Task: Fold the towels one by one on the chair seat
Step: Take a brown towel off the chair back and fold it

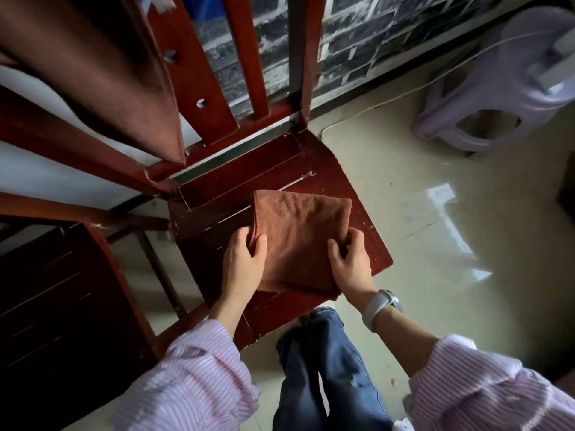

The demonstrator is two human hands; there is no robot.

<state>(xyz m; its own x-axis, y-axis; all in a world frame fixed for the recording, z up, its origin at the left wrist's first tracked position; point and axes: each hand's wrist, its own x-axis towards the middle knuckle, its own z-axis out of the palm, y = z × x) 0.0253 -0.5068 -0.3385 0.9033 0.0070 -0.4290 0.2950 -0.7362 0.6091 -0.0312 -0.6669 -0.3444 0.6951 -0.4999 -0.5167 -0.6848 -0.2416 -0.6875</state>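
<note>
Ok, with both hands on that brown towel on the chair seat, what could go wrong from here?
1. The folded brown towel reaches the chair seat's near edge; a tug could slide it onto the floor.
2. The left hand and right hand grip only its sides, so the layers may shift and spoil the fold.

The left chair (pixel 46 306) and hanging towel (pixel 102 73) are cut by the frame edge; the stool (pixel 497 98) at far right is blurred.

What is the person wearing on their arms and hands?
Both arms have loose pink-and-white striped shirt sleeves, pushed up from the wrists. The left hand is bare. The right hand is bare too, with a white smartwatch band around its wrist.
</note>
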